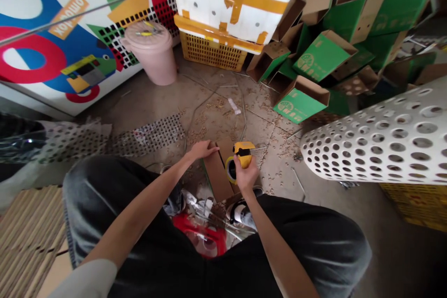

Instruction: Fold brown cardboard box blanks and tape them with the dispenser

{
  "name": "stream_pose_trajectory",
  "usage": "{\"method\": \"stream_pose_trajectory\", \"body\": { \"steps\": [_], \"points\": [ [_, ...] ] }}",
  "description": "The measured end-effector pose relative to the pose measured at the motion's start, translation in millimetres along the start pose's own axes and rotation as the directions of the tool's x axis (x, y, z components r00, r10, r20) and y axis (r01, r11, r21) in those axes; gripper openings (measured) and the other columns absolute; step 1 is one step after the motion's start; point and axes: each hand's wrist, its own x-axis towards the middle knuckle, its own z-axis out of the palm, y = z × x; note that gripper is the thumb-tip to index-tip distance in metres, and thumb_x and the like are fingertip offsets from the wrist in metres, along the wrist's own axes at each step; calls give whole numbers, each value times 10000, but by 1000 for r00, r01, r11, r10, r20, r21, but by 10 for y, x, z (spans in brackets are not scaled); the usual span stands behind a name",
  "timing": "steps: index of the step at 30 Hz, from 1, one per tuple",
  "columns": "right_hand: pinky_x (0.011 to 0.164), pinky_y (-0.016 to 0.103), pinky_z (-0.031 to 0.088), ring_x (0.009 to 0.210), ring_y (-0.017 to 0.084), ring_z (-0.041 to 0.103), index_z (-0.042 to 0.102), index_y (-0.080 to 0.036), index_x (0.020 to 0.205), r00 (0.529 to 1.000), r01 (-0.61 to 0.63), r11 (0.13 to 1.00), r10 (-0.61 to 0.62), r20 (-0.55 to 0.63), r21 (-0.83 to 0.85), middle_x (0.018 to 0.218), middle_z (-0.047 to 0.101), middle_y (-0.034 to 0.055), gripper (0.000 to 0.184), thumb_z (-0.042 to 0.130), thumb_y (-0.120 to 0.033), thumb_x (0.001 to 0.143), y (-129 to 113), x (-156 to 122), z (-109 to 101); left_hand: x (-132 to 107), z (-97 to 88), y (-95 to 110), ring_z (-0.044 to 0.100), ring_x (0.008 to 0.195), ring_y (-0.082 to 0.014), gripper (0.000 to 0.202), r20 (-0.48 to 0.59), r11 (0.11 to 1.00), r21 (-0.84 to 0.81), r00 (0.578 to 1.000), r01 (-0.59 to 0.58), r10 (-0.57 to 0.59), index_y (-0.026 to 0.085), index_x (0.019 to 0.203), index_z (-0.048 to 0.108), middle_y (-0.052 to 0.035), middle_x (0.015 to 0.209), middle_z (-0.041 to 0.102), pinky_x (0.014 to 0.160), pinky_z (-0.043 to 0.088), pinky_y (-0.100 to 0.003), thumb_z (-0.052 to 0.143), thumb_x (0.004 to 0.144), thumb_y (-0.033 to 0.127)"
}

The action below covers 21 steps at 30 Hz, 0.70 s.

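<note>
**Q:** Left hand (201,150)?
**A:** Open, fingers together, resting on the upper edge of a cardboard box (217,173); no grip.

**Q:** Right hand (245,174)?
**A:** Clamped around a yellow tape dispenser (244,152), tape roll (229,170) beside the box's flap.

**Q:** Box position?
**A:** On the floor (279,172), just beyond a shoe (240,214), among wood shavings (275,158).

**Q:** Surroundings?
**A:** Pink bin (152,51) and green cartons (323,56) farther ahead; white perforated roll (380,142) to the right.
</note>
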Motion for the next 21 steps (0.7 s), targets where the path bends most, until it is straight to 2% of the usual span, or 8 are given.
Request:
{"method": "stream_pose_trajectory", "body": {
  "steps": [3, 5, 7, 10, 14, 18, 21],
  "points": [
    [608, 305, 399, 674, 250, 655, 593, -222, 926, 1000, 17, 1000, -17, 25, -14, 723, 684, 49, 553, 601, -763, 815, -77, 33, -4, 26, 61, 22, 674, 1214, -319, 744, -26, 995, -95, 999, 34, -36, 192, 1292, 671, -164, 1296, 715, 967, 519, -347, 487, 895, 794],
    [597, 298, 390, 665, 242, 651, 592, -226, 942, 995, 51, 998, -49, 82, -23, 725, 680, 38, 559, 608, -767, 806, -128, 44, -29, 45, 89, 24, 651, 1256, -322, 763, -26, 989, -139, 998, 50, -54, 213, 1372, 646, -154, 1349, 693, 991, 511, -347, 543, 874, 781],
    [594, 293, 389, 651, 231, 644, 586, -229, 960, 986, 92, 995, -87, 140, -33, 720, 674, 24, 565, 617, -769, 796, -167, 35, -63, 52, 96, 24, 631, 1288, -321, 766, -20, 985, -164, 998, 51, -55, 227, 1423, 618, -146, 1387, 675, 1016, 500, -348, 583, 867, 754],
    [607, 294, 397, 644, 224, 637, 572, -232, 973, 979, 144, 988, -133, 158, -59, 711, 664, 15, 544, 626, -745, 801, -191, -11, -100, 30, 75, 45, 610, 1320, -307, 772, -15, 983, -182, 999, 30, -33, 242, 1477, 569, -135, 1429, 650, 1046, 481, -343, 584, 881, 731],
    [604, 295, 394, 645, 223, 640, 561, -234, 979, 976, 161, 985, -150, 157, -59, 709, 662, 14, 538, 614, -743, 812, -191, -62, -79, -24, 43, 101, 611, 1319, -315, 783, 29, 983, -166, 997, 73, -69, 278, 1506, 526, -126, 1440, 643, 1044, 482, -352, 556, 883, 750],
    [587, 292, 377, 631, 221, 630, 567, -228, 974, 970, 178, 981, -162, 184, -77, 689, 649, 13, 557, 588, -764, 825, -206, -69, -21, -41, 50, 124, 649, 1261, -332, 770, 75, 980, -145, 990, 133, -124, 269, 1500, 531, -148, 1370, 687, 1032, 490, -385, 485, 909, 761],
    [577, 297, 364, 608, 226, 622, 576, -213, 1005, 965, 193, 975, -168, 203, -112, 675, 642, 20, 596, 575, -782, 829, -220, -66, 17, -25, 71, 118, 663, 1233, -328, 745, 49, 971, -163, 985, 174, -168, 280, 1457, 587, -140, 1347, 702, 1015, 498, -387, 431, 921, 774]
  ]
}}
